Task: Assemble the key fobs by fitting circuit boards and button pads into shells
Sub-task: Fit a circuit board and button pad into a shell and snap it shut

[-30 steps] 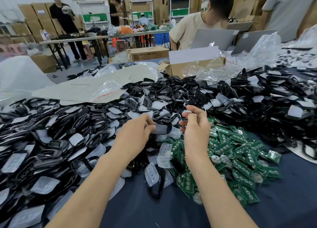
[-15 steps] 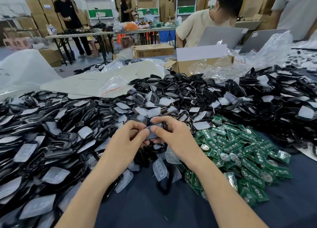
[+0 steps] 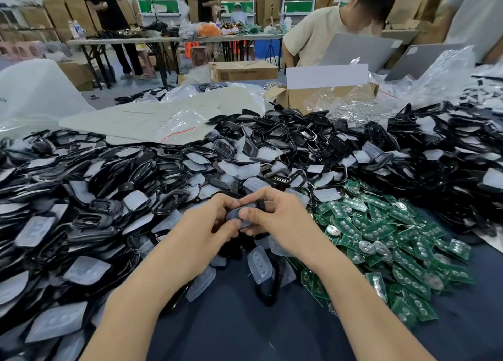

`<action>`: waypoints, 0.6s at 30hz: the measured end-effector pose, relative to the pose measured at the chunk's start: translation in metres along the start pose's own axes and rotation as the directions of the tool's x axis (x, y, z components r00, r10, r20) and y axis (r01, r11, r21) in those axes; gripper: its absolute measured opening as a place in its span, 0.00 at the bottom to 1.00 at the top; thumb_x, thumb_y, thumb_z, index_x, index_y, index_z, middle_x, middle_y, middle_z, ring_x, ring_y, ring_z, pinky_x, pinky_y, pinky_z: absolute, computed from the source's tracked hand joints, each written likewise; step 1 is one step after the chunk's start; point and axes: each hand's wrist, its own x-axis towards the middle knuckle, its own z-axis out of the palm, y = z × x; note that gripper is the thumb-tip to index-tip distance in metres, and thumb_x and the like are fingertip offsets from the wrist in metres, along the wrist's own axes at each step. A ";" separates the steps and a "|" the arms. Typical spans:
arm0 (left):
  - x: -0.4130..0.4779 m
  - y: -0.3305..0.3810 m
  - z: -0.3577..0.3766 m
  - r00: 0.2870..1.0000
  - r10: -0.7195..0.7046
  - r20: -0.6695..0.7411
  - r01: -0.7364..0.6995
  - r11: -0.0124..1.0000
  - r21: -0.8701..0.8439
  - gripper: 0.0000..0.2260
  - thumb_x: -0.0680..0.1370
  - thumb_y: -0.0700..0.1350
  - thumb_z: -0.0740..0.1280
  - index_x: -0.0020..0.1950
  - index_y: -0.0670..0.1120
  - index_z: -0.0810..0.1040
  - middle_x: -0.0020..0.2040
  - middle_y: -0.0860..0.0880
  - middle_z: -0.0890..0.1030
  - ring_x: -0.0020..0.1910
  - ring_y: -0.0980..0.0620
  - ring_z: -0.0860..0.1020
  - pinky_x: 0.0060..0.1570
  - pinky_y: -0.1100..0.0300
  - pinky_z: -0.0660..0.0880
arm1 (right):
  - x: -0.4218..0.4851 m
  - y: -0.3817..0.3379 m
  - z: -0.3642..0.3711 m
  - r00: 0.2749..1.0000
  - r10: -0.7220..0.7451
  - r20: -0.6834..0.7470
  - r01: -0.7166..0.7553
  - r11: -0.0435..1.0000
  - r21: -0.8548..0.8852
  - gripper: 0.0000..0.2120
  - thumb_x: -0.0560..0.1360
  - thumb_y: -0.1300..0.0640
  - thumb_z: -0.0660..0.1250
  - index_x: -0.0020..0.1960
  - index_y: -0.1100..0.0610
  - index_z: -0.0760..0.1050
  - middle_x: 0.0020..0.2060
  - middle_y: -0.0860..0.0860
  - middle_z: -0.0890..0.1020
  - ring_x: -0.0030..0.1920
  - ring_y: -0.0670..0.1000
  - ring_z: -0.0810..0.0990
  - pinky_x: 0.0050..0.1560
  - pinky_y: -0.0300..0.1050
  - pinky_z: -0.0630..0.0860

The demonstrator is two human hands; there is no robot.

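Note:
Both hands meet at the middle of the table over one black key fob shell (image 3: 245,216) with a translucent button pad on it. My left hand (image 3: 209,224) grips its left side, thumb and fingers curled round it. My right hand (image 3: 275,216) pinches its right side, thumb pressing on the pad. Most of the shell is hidden by my fingers. A heap of green circuit boards (image 3: 386,241) lies to the right. Black shells mixed with clear button pads (image 3: 114,197) cover the left and back.
An open cardboard box (image 3: 324,96) and clear plastic bags (image 3: 179,121) sit behind the pile. A person in a beige shirt (image 3: 321,34) sits at laptops across the table. Other people stand at a far table. Dark blue tablecloth (image 3: 245,328) shows between my forearms.
My right hand, apart from the left a second ago, has come in to the shell. Both hands now hold it together, slightly lower and closer to me.

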 end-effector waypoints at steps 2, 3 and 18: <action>-0.002 0.000 -0.002 1.000 -0.002 0.024 0.002 1.000 0.001 0.12 0.82 0.42 0.66 0.54 0.62 0.73 0.43 0.61 0.83 0.44 0.60 0.82 0.50 0.60 0.78 | 0.001 0.002 0.000 1.000 -0.006 -0.017 0.005 0.999 -0.048 0.06 0.76 0.60 0.74 0.48 0.49 0.82 0.38 0.51 0.87 0.36 0.49 0.86 0.44 0.44 0.84; -0.002 0.000 -0.002 0.999 -0.005 0.034 0.005 1.000 0.002 0.13 0.83 0.42 0.65 0.55 0.61 0.73 0.43 0.61 0.83 0.44 0.59 0.82 0.51 0.60 0.78 | 0.001 0.002 0.000 1.000 -0.008 -0.021 0.006 0.998 -0.065 0.06 0.76 0.59 0.75 0.48 0.48 0.82 0.39 0.53 0.87 0.36 0.51 0.86 0.46 0.47 0.85; -0.005 0.005 0.005 0.995 -0.013 -0.100 0.007 0.998 -0.060 0.12 0.83 0.44 0.63 0.53 0.64 0.74 0.42 0.58 0.83 0.39 0.60 0.81 0.43 0.68 0.76 | -0.001 0.005 0.003 0.997 -0.067 -0.036 0.062 0.989 -0.131 0.09 0.77 0.58 0.74 0.50 0.45 0.80 0.42 0.43 0.86 0.37 0.47 0.86 0.39 0.39 0.81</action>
